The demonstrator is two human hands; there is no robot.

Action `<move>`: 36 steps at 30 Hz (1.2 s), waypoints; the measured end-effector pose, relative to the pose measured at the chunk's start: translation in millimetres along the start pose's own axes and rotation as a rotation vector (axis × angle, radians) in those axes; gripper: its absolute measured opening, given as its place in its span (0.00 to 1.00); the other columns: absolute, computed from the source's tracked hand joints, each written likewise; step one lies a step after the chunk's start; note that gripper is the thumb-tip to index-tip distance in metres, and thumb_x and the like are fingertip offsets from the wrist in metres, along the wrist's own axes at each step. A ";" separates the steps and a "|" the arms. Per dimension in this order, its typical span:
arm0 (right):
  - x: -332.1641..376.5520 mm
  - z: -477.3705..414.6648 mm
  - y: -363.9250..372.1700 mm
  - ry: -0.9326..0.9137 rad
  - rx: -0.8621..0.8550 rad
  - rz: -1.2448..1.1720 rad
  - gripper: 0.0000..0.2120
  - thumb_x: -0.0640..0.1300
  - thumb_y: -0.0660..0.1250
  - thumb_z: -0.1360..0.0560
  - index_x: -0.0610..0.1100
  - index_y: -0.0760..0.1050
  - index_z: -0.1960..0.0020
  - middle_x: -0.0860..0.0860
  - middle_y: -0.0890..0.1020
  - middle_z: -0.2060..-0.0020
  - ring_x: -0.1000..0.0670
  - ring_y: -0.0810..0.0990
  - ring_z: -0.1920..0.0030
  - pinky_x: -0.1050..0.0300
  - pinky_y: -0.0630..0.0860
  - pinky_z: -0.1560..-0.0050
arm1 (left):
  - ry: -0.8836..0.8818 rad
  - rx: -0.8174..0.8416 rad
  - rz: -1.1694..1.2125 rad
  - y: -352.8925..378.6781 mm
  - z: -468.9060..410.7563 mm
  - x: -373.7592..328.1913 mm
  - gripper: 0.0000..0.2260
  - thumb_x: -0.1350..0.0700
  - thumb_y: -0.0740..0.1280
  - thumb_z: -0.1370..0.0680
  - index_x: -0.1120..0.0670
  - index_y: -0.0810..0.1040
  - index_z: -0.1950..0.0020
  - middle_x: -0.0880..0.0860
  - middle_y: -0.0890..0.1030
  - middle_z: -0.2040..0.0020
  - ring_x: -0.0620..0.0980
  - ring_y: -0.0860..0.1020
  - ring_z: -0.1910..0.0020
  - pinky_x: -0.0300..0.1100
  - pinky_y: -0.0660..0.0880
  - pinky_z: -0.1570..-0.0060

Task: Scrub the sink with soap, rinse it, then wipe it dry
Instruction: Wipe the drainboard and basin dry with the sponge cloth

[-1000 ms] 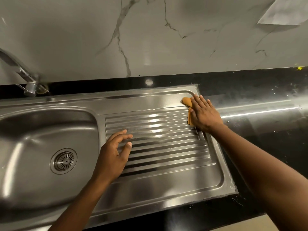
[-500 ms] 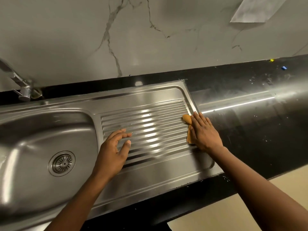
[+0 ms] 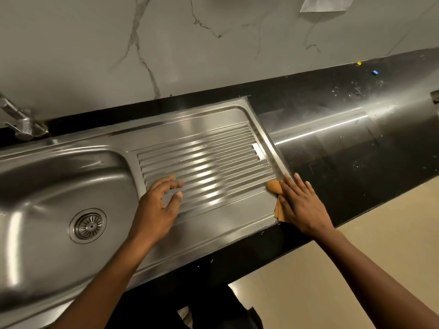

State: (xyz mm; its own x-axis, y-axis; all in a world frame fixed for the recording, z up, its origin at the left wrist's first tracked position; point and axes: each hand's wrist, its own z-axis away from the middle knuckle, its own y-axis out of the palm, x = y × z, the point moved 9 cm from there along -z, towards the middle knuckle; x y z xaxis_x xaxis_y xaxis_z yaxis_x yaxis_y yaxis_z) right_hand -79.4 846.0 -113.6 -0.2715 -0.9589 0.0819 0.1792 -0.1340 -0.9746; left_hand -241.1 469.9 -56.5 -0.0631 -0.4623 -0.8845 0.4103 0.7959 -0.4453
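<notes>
Right hand [image 3: 303, 205] flat on cloth [image 3: 273, 186] | sink [image 3: 213, 224] drainboard corner

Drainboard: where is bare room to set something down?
Free: the ribbed drainboard between the left hand and the cloth, its flat back strip toward the wall, and the black counter beyond the right hand. Crowded: the drainboard's near right corner, under cloth and hand.

Right hand [image 3: 303, 205] with orange cloth [image 3: 275, 193] slid down the drainboard's [image 3: 213, 167] right edge from far corner to near corner, now overlapping the black surface [image 3: 344, 150]
</notes>
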 end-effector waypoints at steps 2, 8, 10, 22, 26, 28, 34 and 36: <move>-0.9 6.5 -2.6 -0.019 -0.014 -0.009 0.31 0.64 0.44 0.15 0.56 0.43 0.16 0.54 0.42 0.16 0.51 0.36 0.17 0.43 0.41 0.17 | -0.003 -0.008 -0.007 -3.3 1.6 2.0 0.10 0.57 0.69 0.17 0.45 0.84 0.38 0.42 0.77 0.28 0.43 0.74 0.28 0.50 0.71 0.26; 26.2 24.1 18.0 0.097 -0.028 -0.159 0.31 0.63 0.40 0.14 0.54 0.38 0.16 0.55 0.38 0.17 0.54 0.33 0.18 0.43 0.40 0.17 | -0.005 -0.009 -0.011 -11.3 8.7 5.4 0.10 0.57 0.69 0.17 0.46 0.84 0.38 0.43 0.77 0.28 0.43 0.74 0.27 0.54 0.71 0.25; 46.6 28.2 21.0 0.132 -0.035 -0.183 0.32 0.64 0.39 0.14 0.52 0.37 0.16 0.53 0.37 0.17 0.55 0.33 0.18 0.43 0.41 0.17 | 0.005 0.005 -0.001 -13.1 12.4 4.3 0.10 0.57 0.69 0.17 0.46 0.84 0.38 0.43 0.77 0.29 0.42 0.73 0.27 0.52 0.71 0.25; 274.4 57.5 39.9 -0.005 0.046 -0.265 0.36 0.69 0.39 0.17 0.52 0.36 0.16 0.52 0.36 0.17 0.52 0.32 0.19 0.47 0.41 0.17 | 0.057 0.049 -0.002 -52.6 41.8 17.0 0.10 0.56 0.69 0.17 0.45 0.83 0.38 0.42 0.76 0.28 0.39 0.73 0.29 0.37 0.70 0.34; 368.0 71.1 48.7 -0.119 0.079 -0.258 0.35 0.66 0.40 0.16 0.51 0.35 0.16 0.51 0.35 0.18 0.51 0.30 0.19 0.46 0.38 0.18 | 0.080 0.034 -0.031 -70.8 51.0 26.5 0.10 0.58 0.68 0.17 0.46 0.84 0.39 0.45 0.78 0.29 0.42 0.74 0.29 0.45 0.71 0.29; 404.9 75.5 52.5 -0.170 0.104 -0.247 0.32 0.63 0.39 0.15 0.50 0.37 0.16 0.50 0.36 0.18 0.49 0.32 0.18 0.46 0.38 0.19 | 0.083 0.029 -0.038 -78.2 53.9 29.6 0.10 0.57 0.68 0.17 0.45 0.83 0.40 0.44 0.78 0.30 0.42 0.75 0.30 0.46 0.72 0.30; 471.6 75.4 50.8 -0.402 0.073 -0.357 0.18 0.51 0.56 0.15 0.47 0.73 0.29 0.46 0.79 0.31 0.44 0.75 0.29 0.42 0.68 0.26 | 0.104 0.010 -0.056 -95.1 53.0 23.4 0.09 0.57 0.67 0.16 0.44 0.81 0.39 0.40 0.76 0.32 0.39 0.73 0.31 0.39 0.70 0.34; 455.7 61.1 35.9 -0.280 0.100 -0.568 0.10 0.51 0.57 0.15 0.48 0.74 0.42 0.47 0.83 0.49 0.43 0.82 0.48 0.41 0.77 0.41 | 0.113 -0.005 -0.057 -99.4 48.1 20.7 0.10 0.57 0.68 0.17 0.46 0.82 0.38 0.40 0.75 0.32 0.39 0.72 0.31 0.41 0.70 0.32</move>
State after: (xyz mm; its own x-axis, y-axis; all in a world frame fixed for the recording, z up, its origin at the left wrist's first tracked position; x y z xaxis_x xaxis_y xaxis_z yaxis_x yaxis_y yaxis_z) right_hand -138.9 389.0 -98.5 -0.0955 -0.7587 0.6444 0.1706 -0.6502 -0.7403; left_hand -239.5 362.4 -23.8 -0.1885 -0.4602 -0.8676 0.3983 0.7717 -0.4959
